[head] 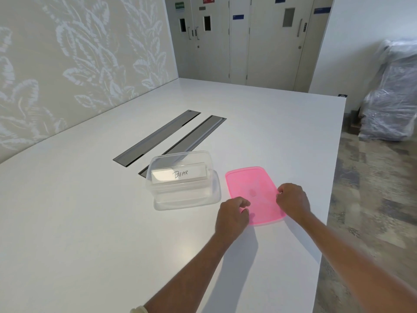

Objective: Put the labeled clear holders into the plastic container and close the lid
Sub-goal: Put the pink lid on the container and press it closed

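Note:
A clear plastic container [158, 199] stands lidless on the white table [90, 222]. Inside it a clear holder [179, 175] leans upright, its white label reading "DEAR". More clear holders seem to lie beneath it, hard to tell apart. To the right a pink lid [250, 184] lies flat on the table. My left hand [232, 216] rests at the lid's near left edge with curled fingers touching it. My right hand [293, 201] is at the lid's right edge, fingers curled on the rim. Whether either hand grips the lid is unclear.
Two long grey cable slots [158, 135] are set into the table behind the container. The table's right edge [331, 199] runs close to my right hand. A patterned wall is on the left, doors at the back, and plastic-wrapped furniture [392, 93] at far right.

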